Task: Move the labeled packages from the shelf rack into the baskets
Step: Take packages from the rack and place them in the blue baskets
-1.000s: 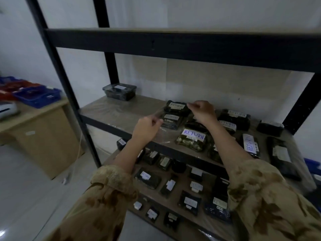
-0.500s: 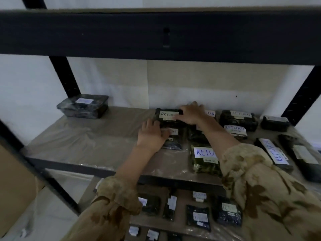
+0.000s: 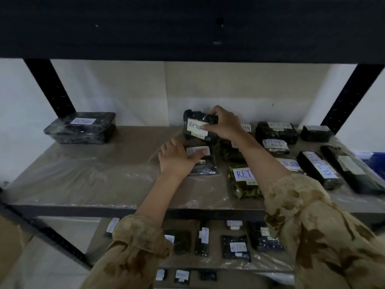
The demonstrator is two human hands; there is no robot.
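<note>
package one [image 3: 194, 128] pinched by right hand [image 3: 225, 125]; package two [image 3: 205, 166] gripped by left hand [image 3: 177, 159].

Wrinkled clear plastic sheet [image 3: 93, 170] in front of white wall [image 3: 129, 90]; tan cabinet corner [image 3: 9, 243] lower left, pale floor [image 3: 48, 265] beside it
</note>
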